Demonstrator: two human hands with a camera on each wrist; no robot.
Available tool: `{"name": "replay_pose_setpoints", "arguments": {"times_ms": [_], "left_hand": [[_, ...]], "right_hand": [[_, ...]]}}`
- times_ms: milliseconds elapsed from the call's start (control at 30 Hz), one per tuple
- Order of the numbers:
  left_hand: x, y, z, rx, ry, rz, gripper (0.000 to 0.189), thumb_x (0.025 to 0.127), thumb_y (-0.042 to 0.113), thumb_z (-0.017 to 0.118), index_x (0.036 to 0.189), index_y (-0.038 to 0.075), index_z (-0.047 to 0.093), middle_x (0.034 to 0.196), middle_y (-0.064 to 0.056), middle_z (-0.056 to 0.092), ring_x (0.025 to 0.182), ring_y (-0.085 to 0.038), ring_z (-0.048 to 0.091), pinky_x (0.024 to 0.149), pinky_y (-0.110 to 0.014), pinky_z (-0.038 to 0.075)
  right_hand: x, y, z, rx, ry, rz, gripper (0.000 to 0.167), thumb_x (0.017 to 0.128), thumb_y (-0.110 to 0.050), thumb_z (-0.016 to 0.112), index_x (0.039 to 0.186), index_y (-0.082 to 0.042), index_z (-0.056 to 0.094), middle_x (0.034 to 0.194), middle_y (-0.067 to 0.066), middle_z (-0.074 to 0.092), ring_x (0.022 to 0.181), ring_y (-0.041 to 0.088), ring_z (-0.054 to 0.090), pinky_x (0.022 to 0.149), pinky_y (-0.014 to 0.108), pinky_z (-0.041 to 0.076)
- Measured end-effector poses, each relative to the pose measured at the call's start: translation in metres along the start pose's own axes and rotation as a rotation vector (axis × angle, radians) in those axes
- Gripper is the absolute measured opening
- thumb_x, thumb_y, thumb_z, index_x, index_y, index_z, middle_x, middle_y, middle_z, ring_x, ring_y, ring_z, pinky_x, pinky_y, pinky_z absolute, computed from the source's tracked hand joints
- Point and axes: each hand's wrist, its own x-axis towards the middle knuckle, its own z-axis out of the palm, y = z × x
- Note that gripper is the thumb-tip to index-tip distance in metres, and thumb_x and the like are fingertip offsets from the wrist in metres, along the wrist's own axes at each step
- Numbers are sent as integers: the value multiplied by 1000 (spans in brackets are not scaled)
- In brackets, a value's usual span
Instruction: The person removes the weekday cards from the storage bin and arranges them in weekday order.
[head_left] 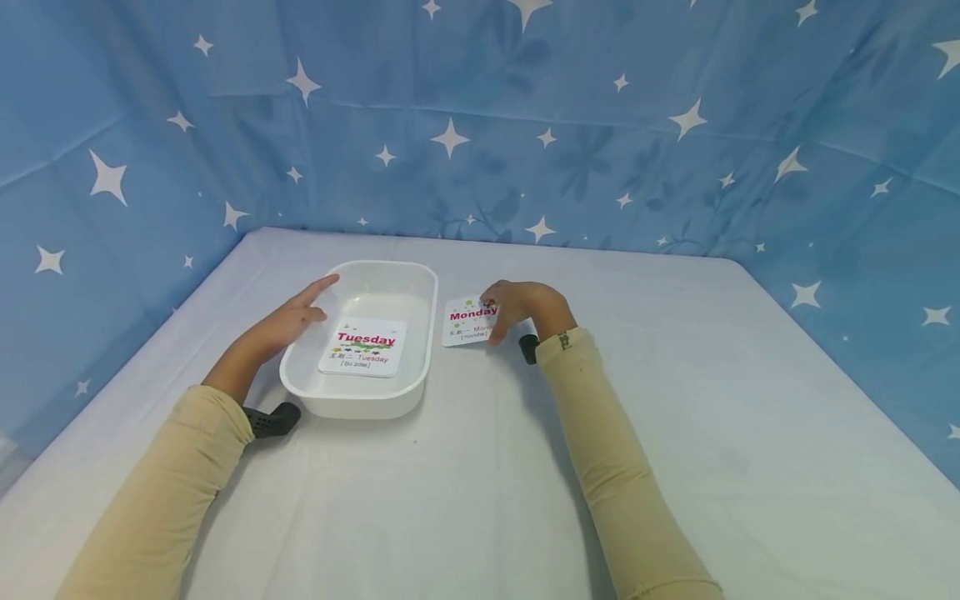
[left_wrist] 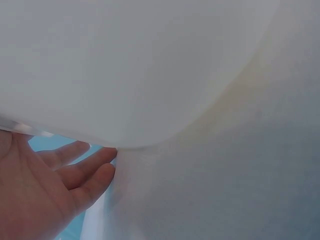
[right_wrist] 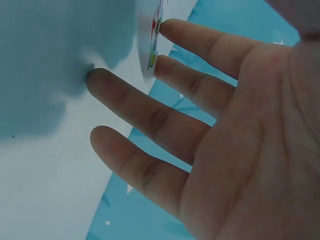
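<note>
Beige-sleeved, resting spread left hand [head_left: 281,323] on tray [head_left: 367,406] with Tuesday card [head_left: 363,347] inside; pinching Monday card [head_left: 467,322], still outside, in right hand [head_left: 527,302].

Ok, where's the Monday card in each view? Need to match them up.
Head: Monday card near picture center, right of the tray, at the right hand.
Left wrist: not in it.
Right wrist: Monday card at the top, near the middle, seen nearly edge-on by two fingertips.
Shared landmark: blue curtain, along the top in head, behind the fingers in both wrist views.
</note>
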Motion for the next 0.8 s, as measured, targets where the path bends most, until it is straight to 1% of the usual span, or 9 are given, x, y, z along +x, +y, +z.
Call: {"name": "replay_pose_setpoints", "arguments": {"times_ms": [167, 300, 433, 600, 667, 800], "left_hand": [[0, 1, 0, -8, -8, 4, 68, 90, 3, 28, 148, 18, -3, 153, -17, -7, 136, -44, 13, 103, -58, 26], [1, 0, 0, -12, -10, 3, 68, 90, 3, 28, 148, 18, -3, 153, -17, -8, 136, -44, 12, 103, -58, 26], [0, 1, 0, -8, -6, 2, 68, 90, 3, 29, 148, 18, -2, 153, -16, -9, 136, -44, 10, 104, -59, 24], [0, 1, 0, -1, -2, 1, 68, 89, 3, 29, 148, 17, -2, 153, -15, -9, 137, -43, 8, 105, -59, 21], [0, 1, 0, 0, -2, 2, 68, 89, 3, 28, 148, 17, -2, 153, -16, -9, 137, -44, 7, 105, -59, 20], [0, 1, -1, -3, 0, -2, 68, 89, 3, 29, 148, 18, -1, 153, -14, -9, 138, -43, 7, 105, -59, 21]], "right_hand": [[4, 3, 2, 18, -13, 39, 84, 69, -33, 77, 140, -28, 34, 150, -4, 22, 135, 23, 24, 109, 49, 22], [6, 3, 5, 27, -11, 31, 84, 68, -31, 78, 140, -27, 34, 150, -3, 22, 136, 23, 24, 109, 48, 21], [7, 3, 5, 19, -12, 21, 84, 68, -31, 78, 140, -27, 34, 150, -4, 23, 136, 23, 24, 109, 49, 21], [9, 3, 7, 19, -19, 39, 85, 67, -31, 78, 140, -27, 34, 150, -4, 24, 135, 23, 25, 109, 50, 21], [11, 3, 7, 11, -21, 39, 85, 68, -30, 78, 140, -27, 34, 149, -3, 24, 135, 23, 25, 109, 50, 22], [13, 4, 9, 0, -15, 25, 77, 72, -26, 74, 140, -24, 36, 146, -1, 29, 130, 22, 30, 108, 48, 24]]}}
